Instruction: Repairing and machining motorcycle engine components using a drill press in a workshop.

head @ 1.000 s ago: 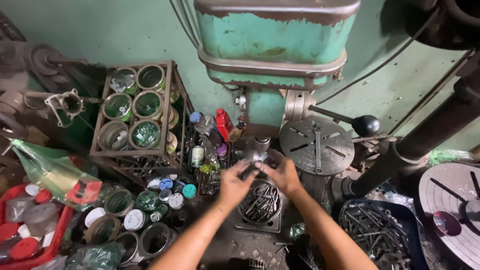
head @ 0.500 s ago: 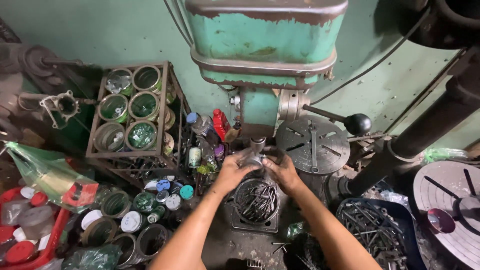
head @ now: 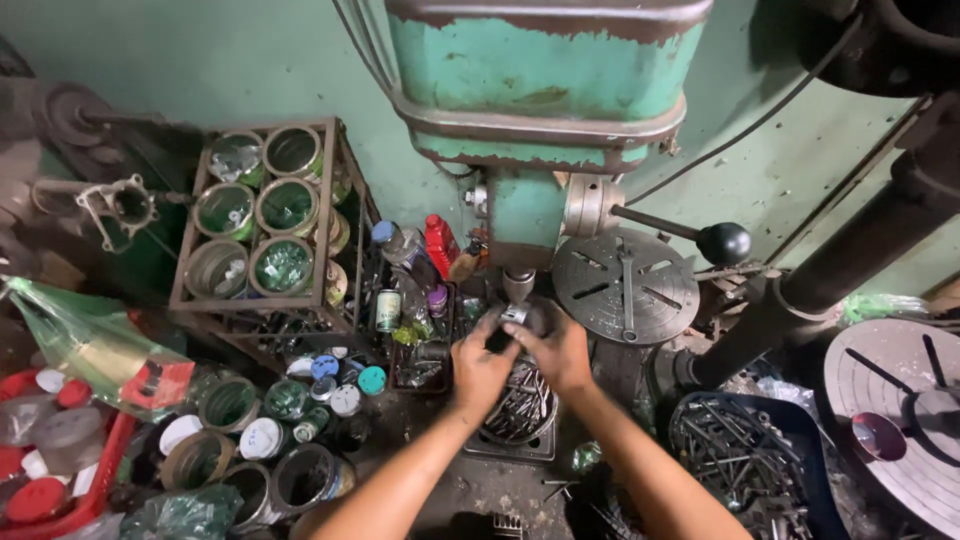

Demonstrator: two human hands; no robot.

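Drill press: the green, rust-edged head [head: 545, 75] fills the upper middle; its spindle chuck [head: 518, 288] hangs just below, against a green wall.
Round slotted table: a grey disc [head: 626, 285] sits just right of the chuck, with a black-knobbed lever [head: 722, 243] above it.
Open room: scant; a wire rack of tins [head: 262, 215] crowds the left, a blue bin of metal rods [head: 745, 470] the right.
Surface: grimy floor strewn with jars and lids [head: 300, 410]; a round basket of bits [head: 520, 410] lies under the hands.
Hands: left hand [head: 482, 365] and right hand [head: 556, 348] are pressed close together, fingers curled around a small metal part [head: 514, 315] just under the chuck.
Change: the hands sit slightly higher and closer to the chuck than half a second ago.
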